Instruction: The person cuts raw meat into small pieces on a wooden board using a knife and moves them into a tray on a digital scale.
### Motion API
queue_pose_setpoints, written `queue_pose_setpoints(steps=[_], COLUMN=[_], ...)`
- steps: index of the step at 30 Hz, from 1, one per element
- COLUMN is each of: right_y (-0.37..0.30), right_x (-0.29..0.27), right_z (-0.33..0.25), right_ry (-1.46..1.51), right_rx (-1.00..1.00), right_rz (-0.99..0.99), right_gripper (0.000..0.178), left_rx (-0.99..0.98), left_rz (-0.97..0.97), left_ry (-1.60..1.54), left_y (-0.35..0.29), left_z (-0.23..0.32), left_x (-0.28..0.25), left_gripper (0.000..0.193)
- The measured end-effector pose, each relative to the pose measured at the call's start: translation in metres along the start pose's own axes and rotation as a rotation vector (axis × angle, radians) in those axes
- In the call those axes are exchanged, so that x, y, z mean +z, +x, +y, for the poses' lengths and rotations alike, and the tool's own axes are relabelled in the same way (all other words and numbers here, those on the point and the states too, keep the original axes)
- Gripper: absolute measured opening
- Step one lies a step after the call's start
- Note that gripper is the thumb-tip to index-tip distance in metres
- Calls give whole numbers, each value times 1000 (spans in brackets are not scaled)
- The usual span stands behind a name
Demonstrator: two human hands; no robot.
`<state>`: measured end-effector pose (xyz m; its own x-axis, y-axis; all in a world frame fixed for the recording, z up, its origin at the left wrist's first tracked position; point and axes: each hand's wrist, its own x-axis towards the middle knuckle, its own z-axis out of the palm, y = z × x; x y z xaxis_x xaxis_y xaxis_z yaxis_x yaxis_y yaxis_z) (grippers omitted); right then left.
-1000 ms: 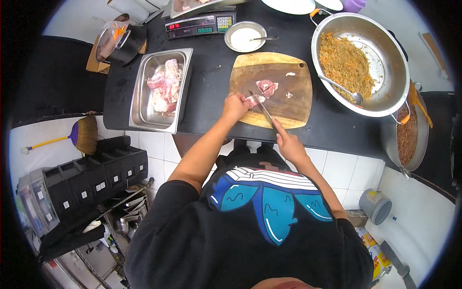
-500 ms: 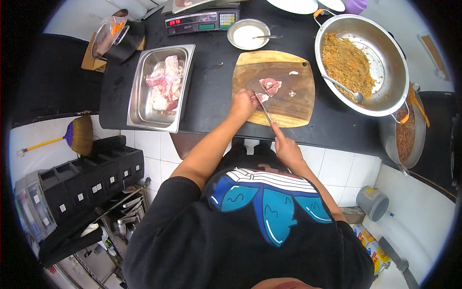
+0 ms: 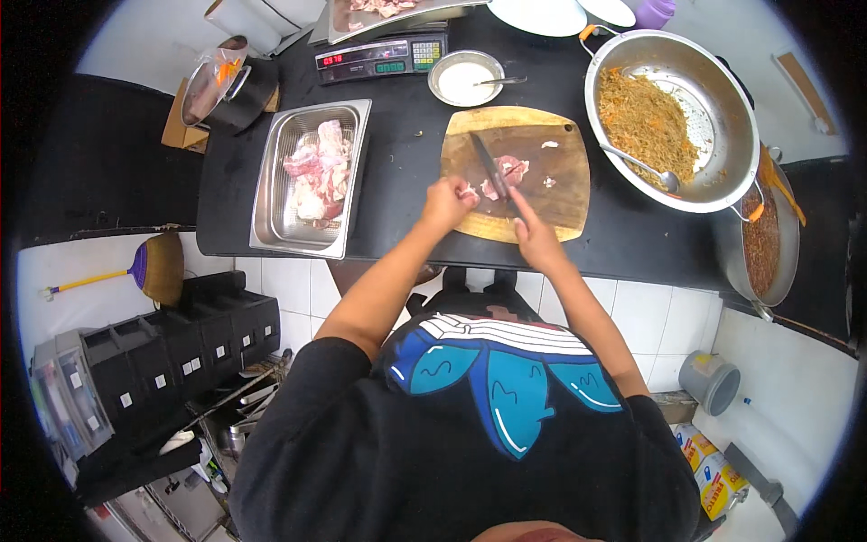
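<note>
The left hand [image 3: 445, 206] had its grip pinched on a small meat scrap [image 3: 468, 195] at the board's 8 o'clock; the right hand's [image 3: 537, 242] grip was wrapped around the handle of one knife [image 3: 488, 163], blade toward 11 o'clock. The blade crossed the cut meat [image 3: 517, 169] mid-board. That meat looked soft, light and slippery, best held by its edge, clear of the steel. Two pale scraps [image 3: 549, 182] lay toward 1 and 3 o'clock on one wooden board [image 3: 564, 212]. Around it on the tabletop [image 3: 406, 158]: one meat tray [image 3: 274, 217] at 9, its overlapping pieces uncountable; one bowl [image 3: 437, 83] at 11; one noodle basin [image 3: 721, 135] between 2 and 3.
</note>
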<state>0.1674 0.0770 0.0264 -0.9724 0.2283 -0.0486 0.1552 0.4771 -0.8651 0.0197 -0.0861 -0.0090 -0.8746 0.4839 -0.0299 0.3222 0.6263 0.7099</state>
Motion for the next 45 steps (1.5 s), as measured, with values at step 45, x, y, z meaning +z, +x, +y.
queue_pose_setpoints(steps=[45], right_y=[-108], right_x=[-65], right_z=[-12], right_ry=[-12], right_rx=[349], right_rz=[95], right_gripper=[55], left_rx=[-118], left_rz=[-523], left_ry=[-326], left_y=[60], left_z=[73], left_x=[24], left_gripper=[43])
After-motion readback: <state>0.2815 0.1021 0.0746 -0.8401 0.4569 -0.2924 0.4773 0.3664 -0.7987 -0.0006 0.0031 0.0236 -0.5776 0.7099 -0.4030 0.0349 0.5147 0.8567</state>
